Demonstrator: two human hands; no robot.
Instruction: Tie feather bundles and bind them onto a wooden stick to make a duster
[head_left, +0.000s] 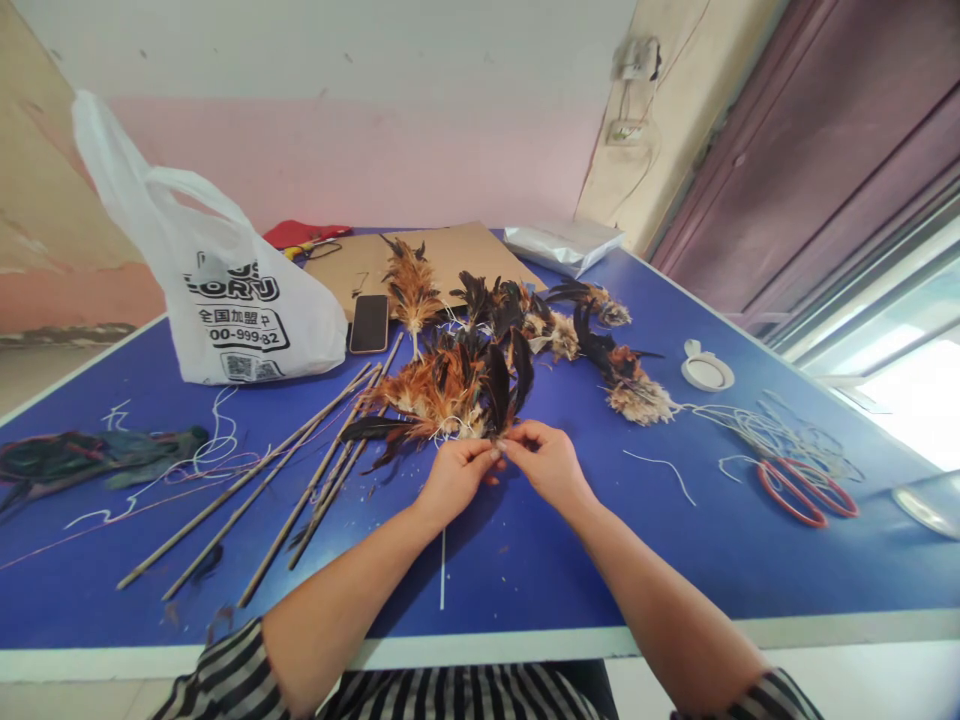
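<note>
My left hand (457,478) and my right hand (549,462) meet at the middle of the blue table (525,560). Both pinch the quill ends of a bunch of brown and black feathers (450,390), whose tips fan away from me. White string (450,428) shows at the bunch's base beside my fingertips. Several thin wooden sticks (300,470) lie just left of my left hand. More feather bunches (555,325) lie behind the held one, and another (630,385) is to the right.
A white plastic bag (225,300) stands at the back left, a phone (369,323) and cardboard sheet (450,255) behind the feathers. Red-handled scissors (806,490), loose string (765,430) and a white round holder (706,370) lie right. Dark feathers (82,455) lie far left.
</note>
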